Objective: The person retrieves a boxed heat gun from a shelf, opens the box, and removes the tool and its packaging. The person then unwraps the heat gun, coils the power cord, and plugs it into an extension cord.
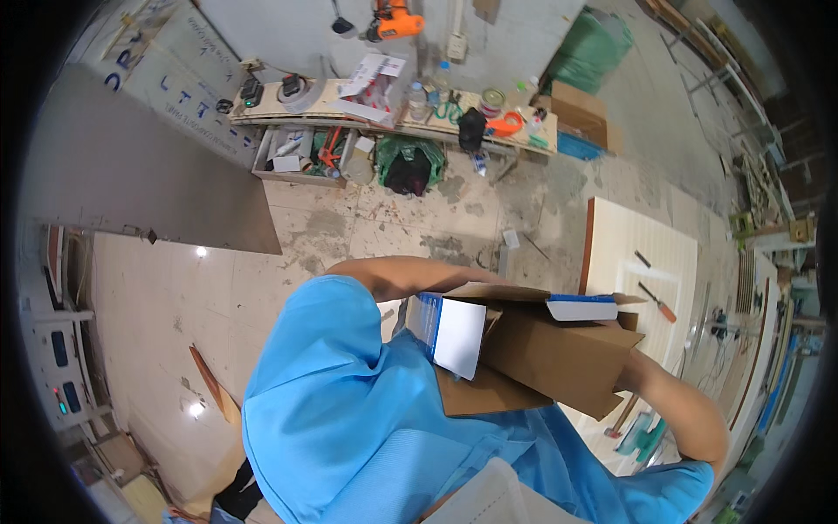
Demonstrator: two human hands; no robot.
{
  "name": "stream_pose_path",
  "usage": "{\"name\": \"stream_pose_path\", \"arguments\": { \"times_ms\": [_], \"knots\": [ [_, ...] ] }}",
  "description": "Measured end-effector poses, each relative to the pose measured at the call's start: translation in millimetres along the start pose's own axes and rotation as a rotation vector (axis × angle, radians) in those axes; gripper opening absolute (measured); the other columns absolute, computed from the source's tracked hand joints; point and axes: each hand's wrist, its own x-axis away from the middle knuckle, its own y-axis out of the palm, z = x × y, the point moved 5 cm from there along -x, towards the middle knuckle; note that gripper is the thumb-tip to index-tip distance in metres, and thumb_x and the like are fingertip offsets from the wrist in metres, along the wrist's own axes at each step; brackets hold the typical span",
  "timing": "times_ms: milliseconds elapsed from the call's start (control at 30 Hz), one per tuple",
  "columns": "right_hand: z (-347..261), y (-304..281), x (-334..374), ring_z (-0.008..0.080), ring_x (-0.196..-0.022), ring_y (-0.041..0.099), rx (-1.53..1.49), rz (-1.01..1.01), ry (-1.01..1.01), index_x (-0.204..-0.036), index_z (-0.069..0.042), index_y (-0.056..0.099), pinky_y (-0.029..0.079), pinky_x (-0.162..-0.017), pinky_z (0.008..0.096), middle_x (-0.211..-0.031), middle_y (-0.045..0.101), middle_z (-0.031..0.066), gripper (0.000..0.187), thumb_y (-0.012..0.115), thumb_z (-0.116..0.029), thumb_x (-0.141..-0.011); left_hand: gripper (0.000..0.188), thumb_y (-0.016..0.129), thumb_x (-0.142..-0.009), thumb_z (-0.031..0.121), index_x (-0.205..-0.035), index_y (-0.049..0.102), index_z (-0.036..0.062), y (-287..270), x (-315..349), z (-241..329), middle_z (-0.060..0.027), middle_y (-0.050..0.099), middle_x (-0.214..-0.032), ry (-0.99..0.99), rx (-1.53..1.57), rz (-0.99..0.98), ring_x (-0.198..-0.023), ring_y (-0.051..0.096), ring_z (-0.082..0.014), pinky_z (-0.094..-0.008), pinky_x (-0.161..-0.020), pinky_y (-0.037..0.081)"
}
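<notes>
An open brown cardboard box [559, 354], its flaps standing up, is held against my chest between both arms. Inside its left side is a carton with a white face [460, 339] and a blue side; a second blue-and-white piece [582, 309] shows at the far right edge. My left forearm [419, 274] reaches around the far side of the box, which hides the hand. My right hand [635, 371] is pressed to the near right side, its fingers hidden behind the cardboard.
Beyond lies a low bench [336, 100] with tape, bottles, scissors and cans. An orange power tool [397, 22] hangs on the wall. To the right, a pale panel [642, 244] carries a screwdriver [659, 301]. A large grey panel [166, 166] stands at left. Curved brown strip [209, 375] lies on the floor.
</notes>
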Motion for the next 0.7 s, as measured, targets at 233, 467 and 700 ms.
{"name": "stream_pose_path", "arguments": {
  "times_ms": [233, 467, 700],
  "knots": [
    [-31, -14, -42, 0.0274, -0.094, 0.068, -0.250, 0.030, 0.202, -0.102, -0.005, 0.069, 0.054, -0.081, 0.0359, -0.100, 0.069, 0.0116, 0.018, 0.066, -0.016, -0.088, 0.073, 0.042, -0.100, 0.070, -0.142, 0.057, 0.0118, 3, 58, -9, -0.0126, 0.062, -0.131, 0.040, -0.018, 0.034, -0.116, 0.062, -0.0259, -0.0417, -0.099, 0.052],
    [-77, -49, -64, 0.0267, -0.087, 0.068, 0.060, -0.087, -0.049, -0.096, -0.002, 0.070, 0.055, -0.073, 0.0326, -0.091, 0.069, 0.0125, 0.016, 0.065, -0.010, -0.083, 0.073, 0.042, -0.100, 0.070, -0.141, 0.057, 0.0123, 3, 95, -29, -0.0121, 0.062, -0.132, 0.034, -0.025, 0.038, -0.116, 0.062, -0.0253, -0.0415, -0.099, 0.052],
    [-121, -92, -67, 0.0245, -0.081, 0.064, 0.172, 0.088, -0.355, -0.091, -0.004, 0.065, 0.053, -0.069, 0.0327, -0.084, 0.063, 0.0061, 0.015, 0.064, -0.016, -0.082, 0.072, 0.043, -0.099, 0.070, -0.141, 0.058, 0.0127, -4, 110, -22, -0.0117, 0.062, -0.132, 0.080, -0.063, 0.048, -0.116, 0.062, -0.0247, -0.0414, -0.098, 0.052]
  ]
}}
